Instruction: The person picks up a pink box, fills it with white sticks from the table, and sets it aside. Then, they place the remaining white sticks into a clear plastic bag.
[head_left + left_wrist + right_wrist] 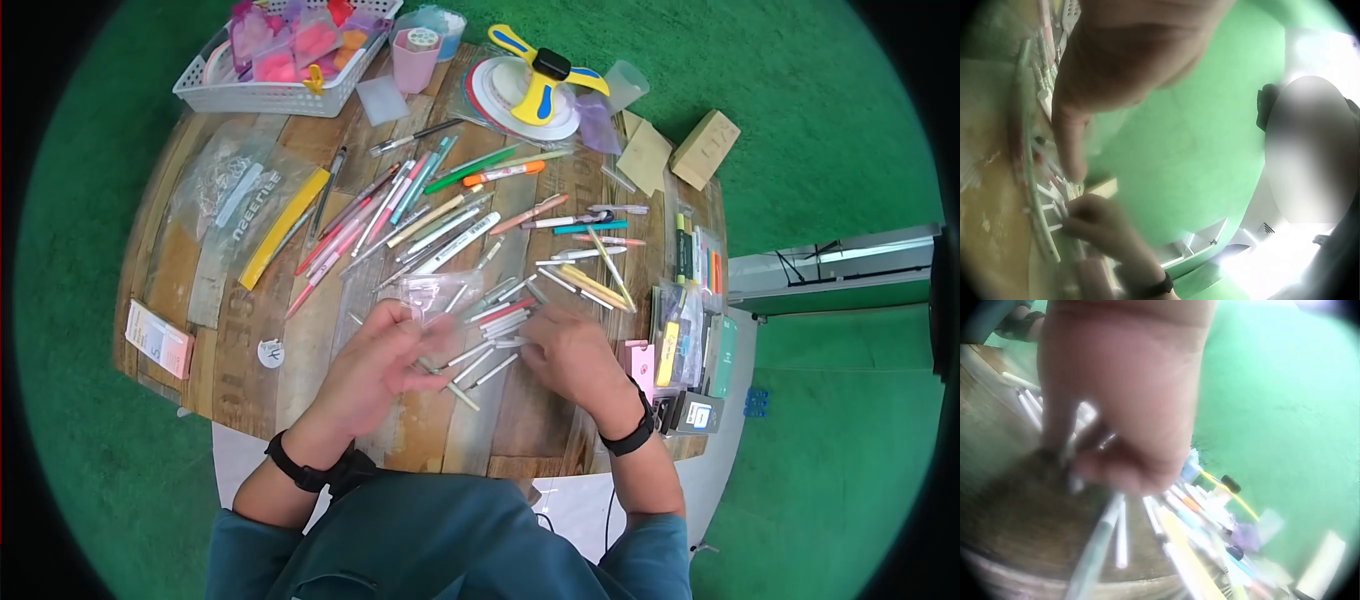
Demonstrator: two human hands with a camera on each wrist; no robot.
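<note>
My left hand [372, 365] is raised over the near middle of the table and holds a clear plastic bag [440, 293] by its near edge. Close by on the right, my right hand [577, 355] reaches down with curled fingers and pinches a slim pale pen [1076, 485], mostly covered by the fingers. Between the hands lie several short white pens [503, 326] and one red pen [508, 311]. A pale green pen [450, 387] lies slanted below the left fingertips. Both wrist views are blurred, and the hands cover much of what they touch.
Many pens and markers [455, 240] spread across the table's middle. A yellow-edged plastic pouch [285, 228] lies left. At the back stand a white basket [250, 98], a pink cup [414, 65] and a yellow-blue three-armed object [540, 100]. Boxes and packs [720, 342] line the right edge.
</note>
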